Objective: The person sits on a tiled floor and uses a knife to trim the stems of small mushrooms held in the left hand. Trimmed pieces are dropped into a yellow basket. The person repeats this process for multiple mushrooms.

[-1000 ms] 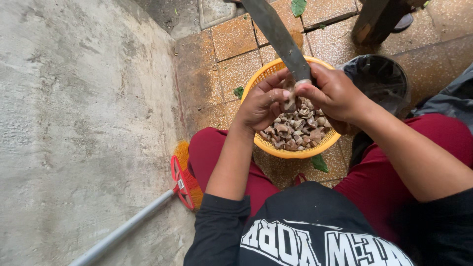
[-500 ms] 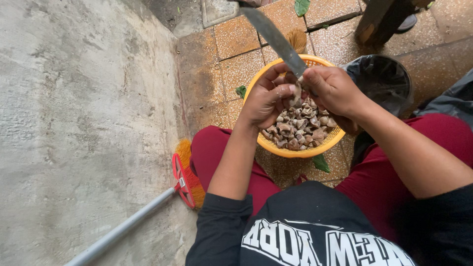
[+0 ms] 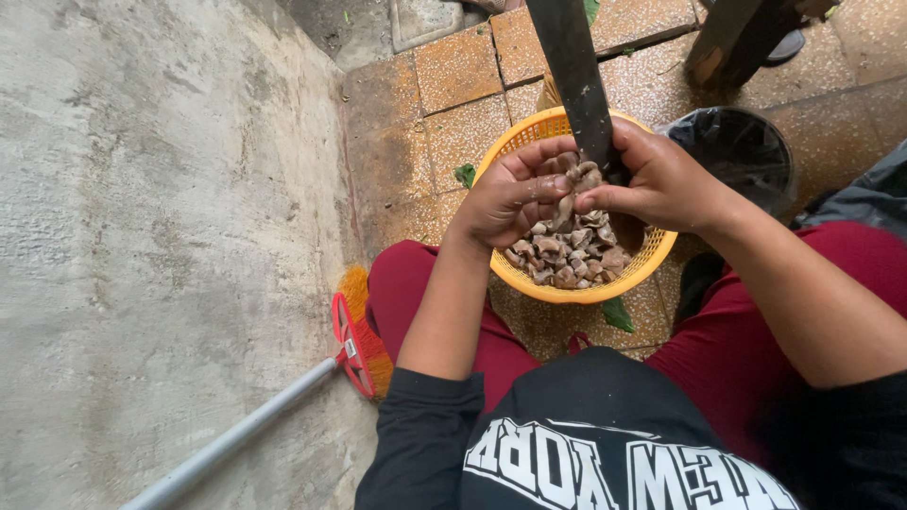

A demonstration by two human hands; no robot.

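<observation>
Soft, even daylight is falling from above, casting only faint shadows beneath the basket and the hands. No glare is showing on the tiles. Focus is holding sharp at centre, while wide-angle distortion is stretching the wall and edges.

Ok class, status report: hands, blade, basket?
Left hand pinching one brown piece at blade. Right hand gripping blade. Yellow basket beneath, nothing blocking.

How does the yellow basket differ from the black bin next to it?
The yellow basket is bright, shallow, with a woven mesh wall; the black bin is dark and lined with a black bag. The yellow basket holds many brown-grey pieces; the black bin's contents cannot be made out. The left hand and right hand work above the yellow basket, not the black bin. Both are round and open-topped.
</observation>
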